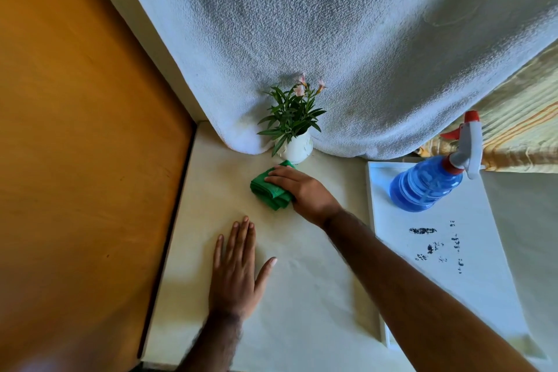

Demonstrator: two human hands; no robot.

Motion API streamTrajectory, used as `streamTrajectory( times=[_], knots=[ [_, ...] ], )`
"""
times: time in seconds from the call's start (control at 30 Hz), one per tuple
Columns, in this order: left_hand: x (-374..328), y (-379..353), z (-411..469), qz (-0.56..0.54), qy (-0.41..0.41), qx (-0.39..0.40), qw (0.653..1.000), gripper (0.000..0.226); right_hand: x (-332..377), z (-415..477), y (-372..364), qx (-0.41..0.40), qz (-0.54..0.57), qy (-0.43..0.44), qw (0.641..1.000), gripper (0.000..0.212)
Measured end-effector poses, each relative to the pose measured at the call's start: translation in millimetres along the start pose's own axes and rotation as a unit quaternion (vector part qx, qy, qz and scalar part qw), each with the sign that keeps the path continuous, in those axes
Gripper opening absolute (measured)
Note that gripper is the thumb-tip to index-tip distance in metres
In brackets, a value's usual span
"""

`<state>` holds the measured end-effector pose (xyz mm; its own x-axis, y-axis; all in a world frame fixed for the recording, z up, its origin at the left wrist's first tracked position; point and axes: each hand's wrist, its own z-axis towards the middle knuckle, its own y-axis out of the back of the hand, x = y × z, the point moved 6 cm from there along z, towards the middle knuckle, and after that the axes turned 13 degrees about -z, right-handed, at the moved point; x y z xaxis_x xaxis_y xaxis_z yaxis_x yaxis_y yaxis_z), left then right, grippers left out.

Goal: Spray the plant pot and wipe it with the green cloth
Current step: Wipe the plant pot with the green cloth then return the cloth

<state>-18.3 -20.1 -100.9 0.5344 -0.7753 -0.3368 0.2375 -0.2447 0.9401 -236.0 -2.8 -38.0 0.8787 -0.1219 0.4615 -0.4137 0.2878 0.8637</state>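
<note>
— Where is the plant pot (297, 149) found, and why there?

— It is stood upright at the back of the cream table (302, 281), against the draped white towelling (332, 39), its leaves spread above it. Its front face is thereby left open to be reached.

— And the green cloth (270, 190)?

— It is lain bunched on the table just in front of the pot, one corner close to the pot's base. It is covered by the right hand (302, 190), whose fingers are curled over its far side; it seems to be gripped, though whether it is pressed or lifted cannot be told.

— What is done with the left hand (237, 275)?

— Nothing is held. It is laid flat on the table, fingers spread, probably as a brace while the reach is made.

— The blue spray bottle (428, 181)?

— It is set aside, well apart on the white board (453, 281) to the right, untouched by either hand. Wiping is judged to be the step in hand.
</note>
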Motion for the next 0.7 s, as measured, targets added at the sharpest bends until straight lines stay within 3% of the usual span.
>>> streamTrajectory(
  times=[0.2,0.33,0.47,0.7],
  knots=[
    [2,-3,0,0.001,0.012,0.018,1.000,0.087,-1,1,25,-0.064,-0.120,0.104,0.985,0.034],
    [3,-1,0,0.005,0.007,0.005,1.000,0.086,-10,5,24,-0.038,-0.134,0.113,0.984,0.031],
    [1,-1,0,0.009,0.003,0.002,1.000,0.085,-12,1,14,-0.019,-0.100,0.082,0.991,0.033],
    [2,-4,1,0.004,0.000,0.006,1.000,0.083,-20,-10,-3,0.019,-0.012,-0.027,0.999,0.060]
  ],
)
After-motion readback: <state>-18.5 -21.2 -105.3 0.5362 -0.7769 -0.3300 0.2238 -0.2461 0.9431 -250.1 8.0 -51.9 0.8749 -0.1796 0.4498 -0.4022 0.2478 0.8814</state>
